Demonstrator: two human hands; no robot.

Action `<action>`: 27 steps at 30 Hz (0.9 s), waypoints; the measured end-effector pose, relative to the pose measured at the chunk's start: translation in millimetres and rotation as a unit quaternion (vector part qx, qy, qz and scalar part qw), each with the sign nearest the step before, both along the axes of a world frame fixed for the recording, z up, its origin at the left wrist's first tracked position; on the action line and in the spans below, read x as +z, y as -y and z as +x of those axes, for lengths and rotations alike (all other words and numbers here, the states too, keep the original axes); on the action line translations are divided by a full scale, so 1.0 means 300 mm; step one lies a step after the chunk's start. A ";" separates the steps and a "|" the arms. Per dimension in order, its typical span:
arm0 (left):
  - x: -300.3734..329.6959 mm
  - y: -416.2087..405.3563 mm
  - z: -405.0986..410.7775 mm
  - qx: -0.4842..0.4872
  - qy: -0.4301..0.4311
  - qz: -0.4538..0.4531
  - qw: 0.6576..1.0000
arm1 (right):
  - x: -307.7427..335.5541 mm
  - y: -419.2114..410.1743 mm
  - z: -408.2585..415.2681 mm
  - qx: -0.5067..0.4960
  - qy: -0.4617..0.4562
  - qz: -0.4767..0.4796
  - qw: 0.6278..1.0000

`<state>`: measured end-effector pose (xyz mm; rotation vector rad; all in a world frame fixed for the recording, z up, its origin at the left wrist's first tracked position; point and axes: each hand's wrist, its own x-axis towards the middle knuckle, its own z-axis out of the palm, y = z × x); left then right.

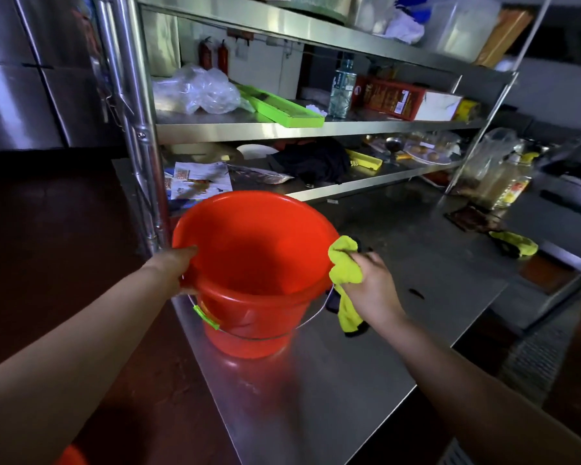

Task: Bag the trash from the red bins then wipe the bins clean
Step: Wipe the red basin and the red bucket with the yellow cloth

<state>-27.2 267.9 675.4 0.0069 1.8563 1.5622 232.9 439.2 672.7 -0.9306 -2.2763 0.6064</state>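
A red bucket-shaped bin [255, 273] stands upright on the steel counter [349, 380], near its left edge; nothing shows inside it. Its wire handle hangs down around the outside. My left hand [182, 266] grips the bin's left rim, thumb on top. My right hand [373, 286] holds a yellow-green cloth [344, 266] bunched against the outside of the right rim, with a tail of cloth hanging below the hand.
A steel shelf rack [302, 127] rises behind the bin, loaded with plastic bags, a green tray, a water bottle [341, 87] and boxes. A second yellow-green cloth [514, 245] lies at the counter's right. A bagged bottle [497, 176] stands far right. Part of another red object [71, 456] shows bottom left.
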 end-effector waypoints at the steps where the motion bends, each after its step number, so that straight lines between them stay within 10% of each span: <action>1: -0.006 -0.008 0.018 -0.005 0.019 0.012 1.000 | 0.012 0.014 0.007 -0.010 -0.019 -0.004 1.000; 8: -0.058 -0.054 0.183 -0.019 0.047 0.056 0.997 | 0.037 0.114 0.049 -0.051 -0.082 -0.016 0.995; 11: -0.071 -0.021 0.262 0.032 -0.229 -0.066 0.971 | 0.042 0.146 0.039 -0.060 -0.088 -0.021 0.994; 14: -0.014 0.002 0.376 -0.063 -0.395 0.073 0.914 | 0.050 0.175 0.013 -0.057 -0.106 -0.016 0.993; 19: 0.063 -0.057 0.507 -0.245 -0.304 0.191 0.901 | 0.044 0.209 -0.027 -0.002 -0.096 0.020 0.995; 27: 0.091 -0.170 0.601 -0.211 -0.250 0.234 0.916 | -0.001 0.077 0.075 0.152 -0.042 0.002 0.987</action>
